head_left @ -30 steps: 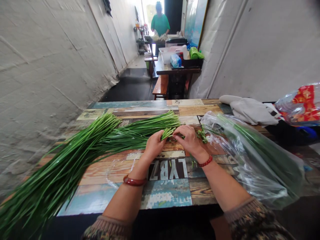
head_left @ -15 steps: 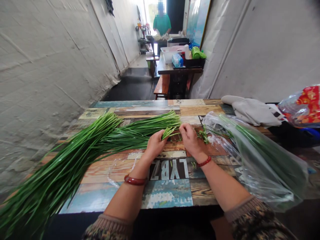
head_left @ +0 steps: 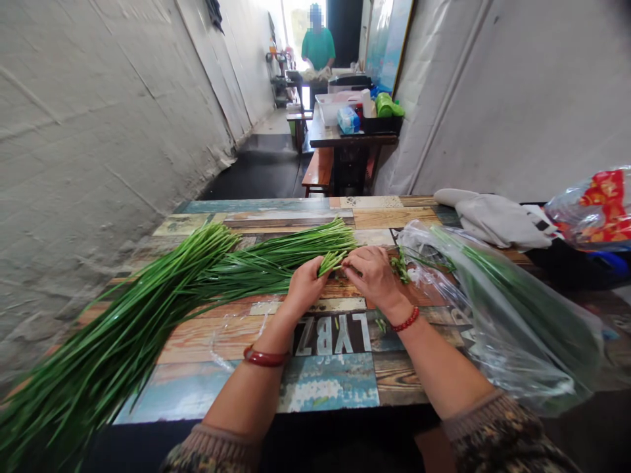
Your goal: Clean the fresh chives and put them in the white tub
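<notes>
My left hand [head_left: 304, 284] grips a small bunch of green chives [head_left: 331, 261] near their cut ends, over a table of painted wooden planks [head_left: 325, 384]. My right hand [head_left: 372, 274] pinches the tips of the same bunch with its fingers. A big pile of long chives [head_left: 148, 309] fans out to the left across the table. A little heap of green trimmings [head_left: 399, 266] lies just right of my right hand.
A clear plastic bag with more chives [head_left: 503, 309] lies on the right. Behind it are a white cloth [head_left: 493, 217] and a red printed bag [head_left: 599, 207]. A person in a green top [head_left: 318, 46] stands far back beyond another table [head_left: 352, 135] and bench [head_left: 318, 167].
My right hand pulled a little away from the bunch's ends, then came back onto them. My left hand has kept its hold in place.
</notes>
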Action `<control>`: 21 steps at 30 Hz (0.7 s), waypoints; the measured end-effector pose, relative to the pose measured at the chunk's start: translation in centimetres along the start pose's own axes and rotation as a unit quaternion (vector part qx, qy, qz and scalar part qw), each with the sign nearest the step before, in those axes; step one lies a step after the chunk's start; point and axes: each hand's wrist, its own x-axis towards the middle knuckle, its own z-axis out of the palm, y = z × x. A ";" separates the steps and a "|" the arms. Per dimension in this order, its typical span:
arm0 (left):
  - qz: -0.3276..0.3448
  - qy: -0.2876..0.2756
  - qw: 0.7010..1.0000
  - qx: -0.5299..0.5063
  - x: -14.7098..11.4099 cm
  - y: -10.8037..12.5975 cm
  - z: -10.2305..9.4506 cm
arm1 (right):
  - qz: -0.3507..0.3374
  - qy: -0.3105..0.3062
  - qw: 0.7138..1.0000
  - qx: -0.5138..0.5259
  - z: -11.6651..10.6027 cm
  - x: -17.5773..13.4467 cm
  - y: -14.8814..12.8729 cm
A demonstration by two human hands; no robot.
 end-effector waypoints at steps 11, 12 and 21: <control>-0.008 -0.011 0.999 0.035 0.0 0.3 0.0 | -0.015 -0.023 0.993 -0.118 1.5 0.3 -0.8; -0.009 -0.012 0.999 0.037 0.0 0.3 0.0 | -0.010 -0.023 0.992 -0.123 1.7 0.3 -0.8; -0.003 0.003 1.000 0.028 0.1 0.2 -0.1 | 0.054 0.017 0.991 -0.124 1.8 0.3 0.4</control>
